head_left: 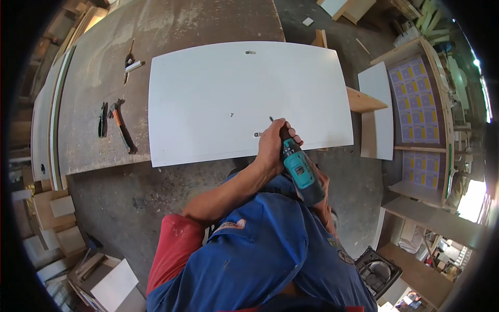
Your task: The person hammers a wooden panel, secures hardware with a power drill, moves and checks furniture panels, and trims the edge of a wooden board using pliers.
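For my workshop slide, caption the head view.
Left hand and right hand hold a teal drill at the edge of a white panel.

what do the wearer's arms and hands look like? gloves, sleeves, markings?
No gloves visible on the left hand or right hand, the latter partly hidden. Left forearm bare below a short red sleeve; right sleeve can't be made out. Blue top over the torso, with a light, red-edged patch.

Glare whitens the far right, fisheye distortion bows the white board (197, 93), corners black.
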Motion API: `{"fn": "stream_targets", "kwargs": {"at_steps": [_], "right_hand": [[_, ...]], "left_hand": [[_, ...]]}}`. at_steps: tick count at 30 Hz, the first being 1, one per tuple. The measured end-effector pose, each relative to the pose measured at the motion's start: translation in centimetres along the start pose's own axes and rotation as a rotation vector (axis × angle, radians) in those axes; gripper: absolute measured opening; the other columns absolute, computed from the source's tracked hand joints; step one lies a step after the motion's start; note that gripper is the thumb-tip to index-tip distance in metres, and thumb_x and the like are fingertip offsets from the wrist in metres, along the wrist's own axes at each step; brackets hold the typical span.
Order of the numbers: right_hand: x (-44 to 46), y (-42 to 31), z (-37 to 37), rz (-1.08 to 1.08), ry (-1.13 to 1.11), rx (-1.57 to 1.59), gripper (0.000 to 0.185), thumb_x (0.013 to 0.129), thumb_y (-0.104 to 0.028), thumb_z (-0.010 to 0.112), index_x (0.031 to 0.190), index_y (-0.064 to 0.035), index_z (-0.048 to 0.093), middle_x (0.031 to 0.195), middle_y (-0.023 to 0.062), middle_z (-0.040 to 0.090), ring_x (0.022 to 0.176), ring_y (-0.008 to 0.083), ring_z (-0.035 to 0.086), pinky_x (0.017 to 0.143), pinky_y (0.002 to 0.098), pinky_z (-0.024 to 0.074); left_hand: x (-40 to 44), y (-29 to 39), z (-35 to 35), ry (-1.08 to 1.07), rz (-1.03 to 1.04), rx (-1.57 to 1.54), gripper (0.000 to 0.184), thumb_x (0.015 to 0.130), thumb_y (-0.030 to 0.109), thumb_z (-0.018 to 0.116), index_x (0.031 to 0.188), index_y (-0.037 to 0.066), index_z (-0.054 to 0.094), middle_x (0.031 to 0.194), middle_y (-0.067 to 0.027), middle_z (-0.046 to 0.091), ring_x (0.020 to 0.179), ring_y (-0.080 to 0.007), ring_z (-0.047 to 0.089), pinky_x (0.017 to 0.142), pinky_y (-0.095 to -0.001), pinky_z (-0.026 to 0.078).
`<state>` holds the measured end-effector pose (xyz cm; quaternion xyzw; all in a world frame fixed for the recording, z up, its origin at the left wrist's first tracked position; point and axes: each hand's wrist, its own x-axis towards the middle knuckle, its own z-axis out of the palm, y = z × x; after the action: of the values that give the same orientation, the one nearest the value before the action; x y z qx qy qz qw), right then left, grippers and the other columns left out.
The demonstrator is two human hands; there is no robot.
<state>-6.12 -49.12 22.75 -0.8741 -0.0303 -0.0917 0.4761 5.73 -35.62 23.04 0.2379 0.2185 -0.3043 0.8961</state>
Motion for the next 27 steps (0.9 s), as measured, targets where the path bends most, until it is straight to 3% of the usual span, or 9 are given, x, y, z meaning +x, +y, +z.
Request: {"fn": "stream_targets", "kwargs": {"at_steps": [3,4,7,10,17,19,21,25,27], "right_hand": [[0.3,-0.5,0.2,-0.052,0.019,-0.014,0.047,0.077,-0.004,0.071,0.123,-0.0005,0.061,0.099,0.0136,0.069,0.081,0.0239,0.069,0.069,0.0331,0.0539],[0.0,-0.1,0.2,0.011,-0.036,-0.054,0.036,0.075,-0.004,0.071,0.11,0.0006,0.064,0.089,0.012,0.066,0.073,0.0229,0.066,0.065,0.0335,0.0524],[0.2,0.0,0.4,-0.082,-0.047,-0.094,0.022,0.075,-0.005,0.072,0.094,-0.0009,0.061,0.08,0.0096,0.061,0.066,0.0226,0.062,0.059,0.0335,0.05],[-0.4,1.1,0.6,0.005,-0.094,-0.089,0.029,0.075,-0.007,0.069,0.102,0.0,0.06,0.078,0.0107,0.058,0.065,0.0221,0.061,0.058,0.0324,0.048],[-0.6,0.5,1.1,-0.04,-0.037,-0.108,0.035,0.073,-0.009,0.072,0.105,-0.0003,0.062,0.077,0.0099,0.058,0.064,0.0223,0.061,0.057,0.0331,0.0476],[-0.4,0.0,1.0,-0.186,0.021,-0.196,0.038,0.073,-0.006,0.071,0.109,0.0002,0.062,0.076,0.0098,0.057,0.064,0.0227,0.061,0.056,0.0327,0.0476],[-0.9,0.2,0.6,-0.147,0.008,-0.157,0.035,0.075,-0.004,0.069,0.109,0.0004,0.062,0.077,0.0092,0.059,0.064,0.0215,0.062,0.056,0.0321,0.0477],[-2.4,1.7,1.5,-0.04,0.08,0.126,0.027,0.082,0.0,0.063,0.109,0.0007,0.063,0.08,0.0069,0.063,0.064,0.0167,0.061,0.056,0.0296,0.0481],[-2.6,2.2,0.9,-0.012,0.051,0.083,0.019,0.087,-0.001,0.062,0.106,0.0008,0.062,0.081,0.0055,0.065,0.063,0.0141,0.06,0.056,0.0283,0.0483]], "left_hand": [[-0.8,0.7,0.9,-0.016,0.026,0.044,0.021,0.096,0.027,0.055,0.086,0.01,0.047,0.07,-0.0016,0.053,0.062,-0.0152,0.058,0.067,-0.0339,0.055],[-1.0,0.8,0.9,-0.009,0.03,0.039,0.021,0.096,0.027,0.055,0.086,0.01,0.047,0.07,-0.0016,0.053,0.062,-0.0152,0.058,0.067,-0.0339,0.055],[-1.3,0.8,0.9,-0.032,0.021,0.042,0.018,0.094,0.023,0.057,0.085,0.01,0.048,0.069,-0.0014,0.053,0.062,-0.0147,0.058,0.066,-0.0337,0.055],[-1.4,0.6,0.4,-0.011,0.05,0.071,0.017,0.093,0.021,0.06,0.085,0.01,0.049,0.068,-0.0012,0.052,0.061,-0.0141,0.058,0.064,-0.0328,0.055],[-3.1,1.5,1.2,-0.034,-0.013,0.066,0.015,0.092,0.019,0.061,0.085,0.01,0.051,0.068,-0.0017,0.054,0.062,-0.0161,0.059,0.07,-0.0352,0.056],[-3.4,1.5,1.1,-0.042,-0.087,0.04,0.014,0.092,0.017,0.061,0.084,0.011,0.052,0.068,-0.0022,0.055,0.063,-0.0172,0.06,0.074,-0.0366,0.056],[-3.2,0.9,0.4,-0.327,-0.072,0.018,0.015,0.091,0.017,0.062,0.081,0.011,0.052,0.069,-0.0033,0.058,0.068,-0.0192,0.063,0.084,-0.04,0.055],[-4.3,0.5,1.0,-0.467,-0.007,0.125,0.017,0.092,0.019,0.06,0.08,0.011,0.051,0.069,-0.0039,0.059,0.074,-0.0197,0.065,0.092,-0.0425,0.051],[-4.0,0.4,0.7,-0.531,0.027,0.13,0.02,0.093,0.021,0.059,0.079,0.012,0.049,0.067,-0.0029,0.057,0.076,-0.02,0.065,0.092,-0.0435,0.051]]}}
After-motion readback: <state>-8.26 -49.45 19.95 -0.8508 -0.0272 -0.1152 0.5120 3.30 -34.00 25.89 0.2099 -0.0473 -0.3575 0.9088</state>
